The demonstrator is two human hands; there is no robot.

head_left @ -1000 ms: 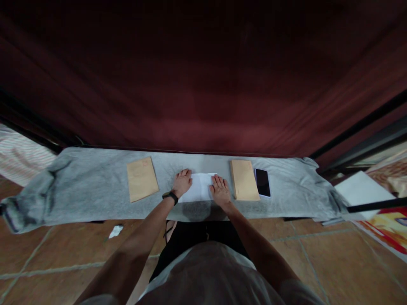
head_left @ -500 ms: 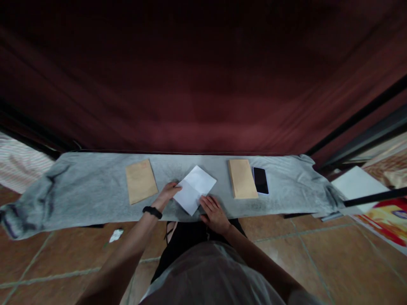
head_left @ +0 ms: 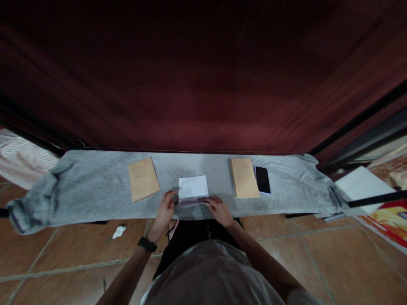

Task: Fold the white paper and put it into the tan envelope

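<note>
A creased white sheet of paper (head_left: 193, 187) lies in front of me on the grey cloth, its near part raised and shaded along a crosswise crease. At its left near corner, my left hand (head_left: 165, 209) has closed fingers on the edge; a dark band circles that wrist. My right hand (head_left: 220, 212) grips the raised near flap at the right corner, fingers bent over it. The fingertips of both hands are partly hidden and slightly blurred. To the left lies a flat brown envelope (head_left: 143, 180); to the right is a thick stack of brown envelopes (head_left: 246, 178).
A phone (head_left: 262, 179) lies just right of the stack. Grey cloth (head_left: 95, 182) covers the narrow table, with a dark red curtain (head_left: 203, 106) behind it. A crumpled white scrap (head_left: 119, 231) is on the tiled floor. A white board (head_left: 362, 186) stands at far right.
The paper has turned from a diagonal position to square with the table edge, and its near part has come up. My left hand has moved lower; my right hand has gone from lying flat to gripping.
</note>
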